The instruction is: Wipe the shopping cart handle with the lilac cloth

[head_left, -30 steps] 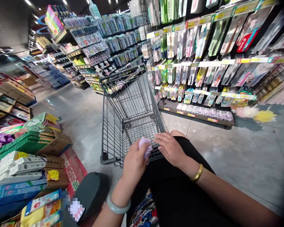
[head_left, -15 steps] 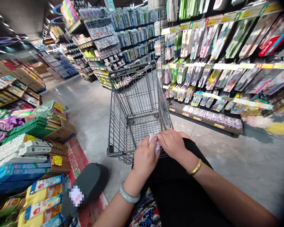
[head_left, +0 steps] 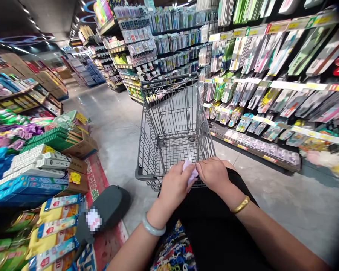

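At the near edge of the cart (head_left: pixel 148 143), the left hand (head_left: pixel 175 185) and right hand (head_left: pixel 214 175) meet, both pinched on a pink wad (head_left: pixel 191 171) between them; shelves (head_left: pixel 271 82) stand at right

The right hand (head_left: pixel 214 175), a second ago flat with fingers spread at the near end of the shopping cart (head_left: pixel 169 116), now curls and pinches the pale purple cloth (head_left: pixel 190 170) together with the left hand (head_left: pixel 175 184). The hands, apart before, now meet, and less of the cloth shows between them.
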